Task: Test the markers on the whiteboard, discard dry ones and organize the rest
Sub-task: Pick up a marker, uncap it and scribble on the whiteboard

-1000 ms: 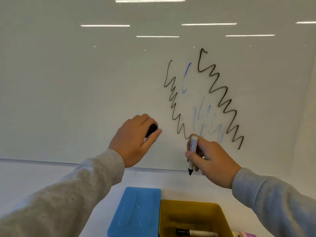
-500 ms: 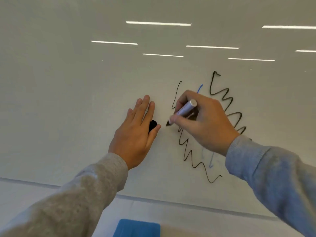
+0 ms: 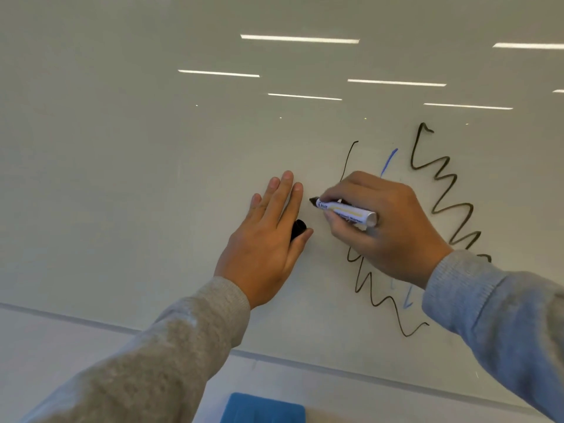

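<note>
A glossy whiteboard (image 3: 128, 184) fills nearly the whole view, tilted in the wide lens, with ceiling light strips (image 3: 299, 39) mirrored across its upper part. Its lower edge runs from low left down toward the right, and below that edge a blue pad (image 3: 262, 409), possibly an eraser, pokes up at the bottom of the view.

The left hand (image 3: 268, 239), in a grey sleeve (image 3: 146, 370), lies flat against the board with its fingers straight and close together; a black marker cap (image 3: 298, 228) is tucked between thumb and palm. Just to its right, the right hand (image 3: 384, 227) grips a white marker (image 3: 346, 210) with curled fingers, the barrel lying almost level and the dark tip pointing left toward the left fingertips. Whether the tip touches the board is hard to tell.

Behind and around the right hand run black zigzag scribbles (image 3: 451, 206), with fainter blue strokes (image 3: 389, 161) between them.
</note>
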### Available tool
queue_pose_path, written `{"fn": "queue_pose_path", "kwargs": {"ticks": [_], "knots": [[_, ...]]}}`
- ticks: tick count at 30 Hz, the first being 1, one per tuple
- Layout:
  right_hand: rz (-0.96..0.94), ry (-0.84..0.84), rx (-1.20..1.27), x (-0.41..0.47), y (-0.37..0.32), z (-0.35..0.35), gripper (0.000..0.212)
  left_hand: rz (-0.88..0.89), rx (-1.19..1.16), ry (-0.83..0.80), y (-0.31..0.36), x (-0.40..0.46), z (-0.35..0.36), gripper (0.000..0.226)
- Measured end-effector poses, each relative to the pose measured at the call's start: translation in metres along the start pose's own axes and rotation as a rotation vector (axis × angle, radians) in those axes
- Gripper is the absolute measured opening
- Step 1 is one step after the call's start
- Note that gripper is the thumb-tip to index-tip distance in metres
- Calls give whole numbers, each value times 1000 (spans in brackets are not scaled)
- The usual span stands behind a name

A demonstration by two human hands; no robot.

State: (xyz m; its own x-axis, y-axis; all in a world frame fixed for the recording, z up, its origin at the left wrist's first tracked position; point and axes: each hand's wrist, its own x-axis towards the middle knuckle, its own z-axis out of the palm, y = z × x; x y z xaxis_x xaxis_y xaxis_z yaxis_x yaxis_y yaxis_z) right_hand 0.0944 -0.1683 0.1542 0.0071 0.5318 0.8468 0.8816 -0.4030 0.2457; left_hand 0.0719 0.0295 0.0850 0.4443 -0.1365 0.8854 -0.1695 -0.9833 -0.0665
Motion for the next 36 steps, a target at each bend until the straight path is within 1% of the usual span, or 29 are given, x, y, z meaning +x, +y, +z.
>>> {"fn": "queue_pose_path", "kwargs": {"ticks": [3,4,7,8,9,11,12,13,16,17,20,21,24,25,27,28,29,31,32,33,36], "knots": [[34,98,-2,-2,4,-4,11,-6,2,1,1,-1,0,66],[44,99,-1,-4,3,-4,11,-7,2,-3,1,-1,0,66],[-21,-56,-28,-14,-1,1,12,-10,-13,-23,1,-2,0,66],[-39,-84,-37,-16,-1,1,13,-9,-12,-28,1,-2,0,66],[-30,-68,-35,-16,1,-1,13,-7,-7,-30,1,-3,0,66],[32,35,-9,-16,4,-7,13,-11,0,-38,1,-4,-1,66],[55,56,-1,-18,4,-9,14,-16,-2,-42,2,-5,-1,66],[56,34,5,-22,3,-9,14,-21,-3,-45,2,-6,0,66],[-19,-145,-23,-35,-2,-3,18,-26,-11,-47,3,-8,0,67],[-11,-143,-35,-36,0,-4,20,-28,-14,-52,4,-9,0,67],[96,-2,-27,-32,4,-11,21,-33,-15,-54,4,-13,2,66],[99,-10,-14,-34,3,-11,21,-30,-13,-53,4,-15,2,66],[2,-158,-58,-43,-5,-5,21,-19,-9,-65,2,-20,3,66],[11,-139,-66,-44,-3,-6,21,-16,-9,-63,1,-21,3,66],[102,-2,-39,-44,3,-11,22,-16,-11,-59,1,-22,4,66],[130,34,-27,-46,4,-13,22,-16,-11,-59,2,-23,4,66],[129,3,-28,-50,3,-12,23,-16,-10,-60,3,-24,5,66],[40,-189,-58,-62,-5,-4,23,-19,-8,-65,3,-26,6,66],[-2,-256,-71,-67,-8,-1,24,-22,-8,-65,3,-26,6,66],[1,-259,-71,-69,-8,-1,24,-23,-7,-64,3,-27,6,66],[115,-92,-50,-65,-2,-7,23,-29,-16,-70,3,-29,7,66]]}}
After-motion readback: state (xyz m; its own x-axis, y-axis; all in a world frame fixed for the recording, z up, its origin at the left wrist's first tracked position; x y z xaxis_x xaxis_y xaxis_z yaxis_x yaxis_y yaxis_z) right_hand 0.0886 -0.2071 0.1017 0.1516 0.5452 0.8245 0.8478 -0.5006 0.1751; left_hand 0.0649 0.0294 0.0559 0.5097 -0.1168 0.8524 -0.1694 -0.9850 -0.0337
